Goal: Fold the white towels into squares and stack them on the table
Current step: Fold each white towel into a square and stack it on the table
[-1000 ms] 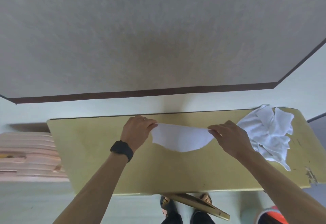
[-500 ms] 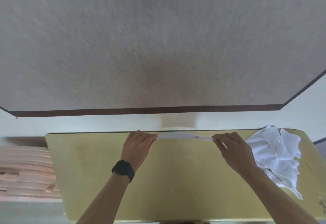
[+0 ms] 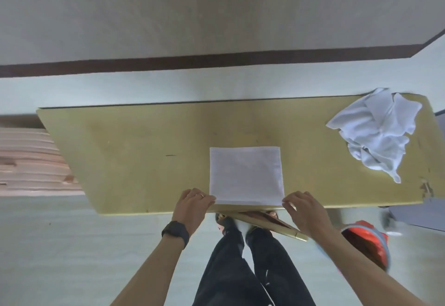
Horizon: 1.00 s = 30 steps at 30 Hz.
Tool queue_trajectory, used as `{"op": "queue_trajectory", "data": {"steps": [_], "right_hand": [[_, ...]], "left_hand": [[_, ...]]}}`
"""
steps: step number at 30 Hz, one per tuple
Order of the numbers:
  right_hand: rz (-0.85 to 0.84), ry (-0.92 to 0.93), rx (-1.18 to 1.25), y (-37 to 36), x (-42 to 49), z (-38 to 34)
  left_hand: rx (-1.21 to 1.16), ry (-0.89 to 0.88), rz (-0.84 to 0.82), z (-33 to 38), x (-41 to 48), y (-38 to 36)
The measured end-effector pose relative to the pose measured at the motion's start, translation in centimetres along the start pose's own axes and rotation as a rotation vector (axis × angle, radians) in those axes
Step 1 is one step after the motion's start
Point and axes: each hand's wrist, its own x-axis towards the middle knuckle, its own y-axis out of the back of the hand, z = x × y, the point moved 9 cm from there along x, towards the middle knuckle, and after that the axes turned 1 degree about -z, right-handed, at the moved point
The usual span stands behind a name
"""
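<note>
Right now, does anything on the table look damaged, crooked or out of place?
Yes. The table is chipped at its near right corner. A yellow slat sticks out slantwise from under its front edge; it may be loose. The flat towel lies square; the crumpled towels sit heaped at the far right.

The pink stack (image 3: 29,161) runs off the left edge; the table (image 3: 134,161) hides part of both feet (image 3: 222,220).
</note>
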Motion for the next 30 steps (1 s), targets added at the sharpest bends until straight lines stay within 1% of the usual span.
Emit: {"op": "queue_trajectory", "data": {"steps": [2,4,7,8,11,15,17,23,30], "right_hand": [[-0.081,-0.041,0.034,-1.6,-0.6,0.5],[-0.095,-0.093,0.1,-1.9,-0.5,0.8],[-0.021,-0.143,0.231,-0.6,1.6,1.0],[0.01,-0.169,0.304,0.2,2.4,1.0],[0.083,-0.271,0.528,2.5,5.4,1.2],[0.215,-0.396,0.696,3.4,8.8,2.1],[0.254,-0.415,0.713,3.1,9.9,2.4],[0.299,-0.425,0.775,1.5,12.0,2.9],[0.319,-0.429,0.729,1.4,12.8,3.0]], "left_hand": [[0.002,0.021,-0.074,0.0,-0.5,-0.9],[-0.03,0.063,-0.092,-0.3,-0.1,-0.6],[-0.3,0.241,-0.166,-2.0,2.0,-0.5],[-0.394,0.299,-0.157,-2.7,2.8,-0.2],[-0.637,0.455,-0.046,-5.1,5.3,1.2],[-0.798,0.57,0.073,-7.2,8.7,1.2],[-0.821,0.604,0.116,-7.7,9.6,0.8],[-0.772,0.634,0.13,-8.8,10.7,-1.4],[-0.729,0.676,0.161,-9.1,10.9,-2.3]]}}
